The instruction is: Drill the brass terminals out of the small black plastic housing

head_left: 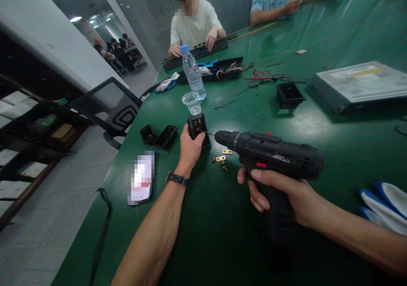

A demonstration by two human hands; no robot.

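While I watch through the head view, my left hand [190, 146] grips a small black housing [199, 127] with brass parts inside, and my right hand [300, 192] is wrapped round the handle of a black drill [270, 152]. The drill's bit reaches across to the housing; I cannot tell what its tip touches. Brass strips [220, 159] and screws [224, 166] lie just beside the chuck. To the left, the edge of the bench [203, 243] slants past a phone [143, 178] and two more black housings [165, 137], leaving little width there. A clear cup [192, 103] and a bottle [193, 76] stand just beyond the gripped housing, while the gap from the drill to a metal case [362, 84] is wider. Pale lettering on the drill is too blurred for me to read, as is the case's yellow label [368, 71]; the phone's screen is pixelated. Glossy green covers the bench top, with white-and-blue gloves [386, 203] near my right forearm. Two people sit across from me, and a mesh chair [108, 107] stands beyond the left edge on grey flooring.
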